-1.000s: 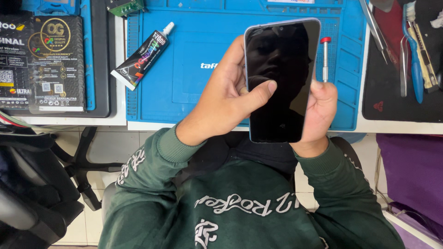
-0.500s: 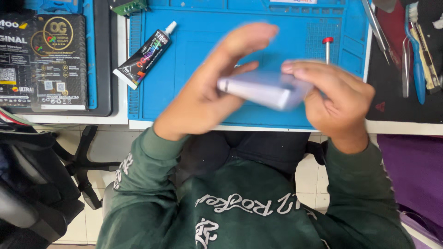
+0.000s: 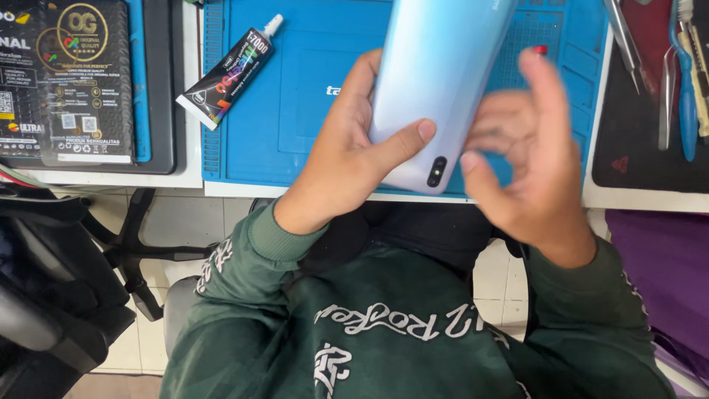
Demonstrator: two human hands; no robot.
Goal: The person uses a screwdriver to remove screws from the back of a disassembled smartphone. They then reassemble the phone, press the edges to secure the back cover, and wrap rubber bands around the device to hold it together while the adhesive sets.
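Head view: glue tube lies at the blue mat's left edge, apart from the hands. Left hand grips the phone back-up — thumb across its lower back, fingers behind. Right hand is half open, thumb beside the phone's camera corner; contact unclear. Back cover looks seated — whatever is left doesn't show.

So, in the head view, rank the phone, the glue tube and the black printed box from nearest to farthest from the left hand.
1. Phone: held in the left hand, pale blue back up.
2. Glue tube: on the blue mat, to the hand's left.
3. Black printed box: far left, beyond the mat.
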